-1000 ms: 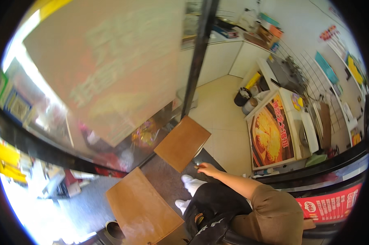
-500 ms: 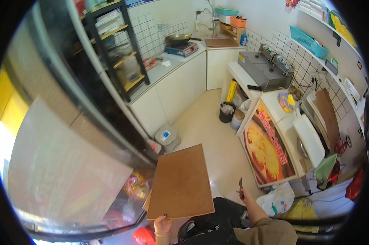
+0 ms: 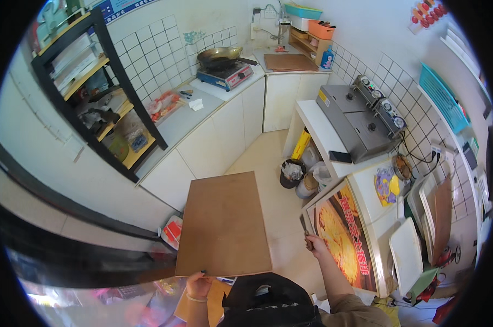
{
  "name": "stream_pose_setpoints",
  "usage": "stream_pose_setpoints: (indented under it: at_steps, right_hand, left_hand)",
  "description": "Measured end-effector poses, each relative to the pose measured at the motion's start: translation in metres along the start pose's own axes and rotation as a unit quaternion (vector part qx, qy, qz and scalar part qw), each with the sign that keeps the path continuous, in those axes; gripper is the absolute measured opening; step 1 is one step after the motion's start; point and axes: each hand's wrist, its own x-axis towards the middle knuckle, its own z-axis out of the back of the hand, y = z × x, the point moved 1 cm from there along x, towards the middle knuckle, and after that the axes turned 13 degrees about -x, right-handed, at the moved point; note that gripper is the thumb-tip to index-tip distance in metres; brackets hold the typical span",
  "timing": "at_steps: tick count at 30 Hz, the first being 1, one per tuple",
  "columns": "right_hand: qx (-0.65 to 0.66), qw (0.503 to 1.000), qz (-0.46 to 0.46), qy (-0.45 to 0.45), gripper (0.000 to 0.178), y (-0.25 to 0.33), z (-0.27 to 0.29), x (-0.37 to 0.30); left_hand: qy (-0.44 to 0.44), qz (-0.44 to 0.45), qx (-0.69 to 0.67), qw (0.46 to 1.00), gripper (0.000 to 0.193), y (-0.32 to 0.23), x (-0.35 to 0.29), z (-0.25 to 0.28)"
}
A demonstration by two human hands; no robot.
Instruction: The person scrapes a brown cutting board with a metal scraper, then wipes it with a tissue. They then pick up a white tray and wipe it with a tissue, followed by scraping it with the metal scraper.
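Farther in now, carrying — your left hand [image 3: 198,286] grips a brown rectangular wood-like board [image 3: 223,224] at its near edge; your right hand [image 3: 318,247] clenches a brown-handled metal knife [image 3: 306,231].

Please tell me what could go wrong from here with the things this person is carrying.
The brown board might tip or twist, as only the left hand grips it, off-centre along its near edge. The knife in the right hand has a bare blade pointing forward, so it could nick something. The board also hides part of the floor, so a stumble seems possible.
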Motion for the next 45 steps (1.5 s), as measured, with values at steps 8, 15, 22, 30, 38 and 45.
stream_pose_setpoints:
  at_steps: [8, 15, 22, 30, 38, 45]
  right_hand:
    - [-0.088, 0.985, 0.148, 0.008, 0.004, 0.206, -0.080, 0.134]
    - [-0.306, 0.837, 0.437, -0.121, 0.032, 0.498, -0.132, 0.245]
    - [-0.541, 0.600, 0.556, -0.195, 0.028, 0.776, -0.325, 0.385]
    - [-0.752, 0.460, 0.447, -0.153, 0.025, 0.845, -0.477, 0.577]
    - [-0.656, 0.419, 0.627, -0.007, 0.025, 0.859, -0.465, 0.586]
    - [-0.538, 0.596, 0.572, 0.167, 0.028, 0.781, -0.372, 0.447]
  left_hand:
    - [0.012, -0.086, -0.019, 0.996, 0.042, -0.019, 0.185, -0.071]
    - [0.031, -0.141, 0.020, 0.989, 0.043, -0.040, 0.296, -0.139]
    - [-0.030, -0.261, -0.025, 0.964, 0.048, -0.004, 0.377, -0.167]
    - [-0.119, -0.429, -0.096, 0.890, 0.051, 0.099, 0.453, -0.213]
    - [-0.155, -0.511, -0.141, 0.833, 0.051, 0.148, 0.484, -0.259]
    - [-0.096, -0.501, -0.193, 0.838, 0.043, 0.199, 0.446, -0.218]
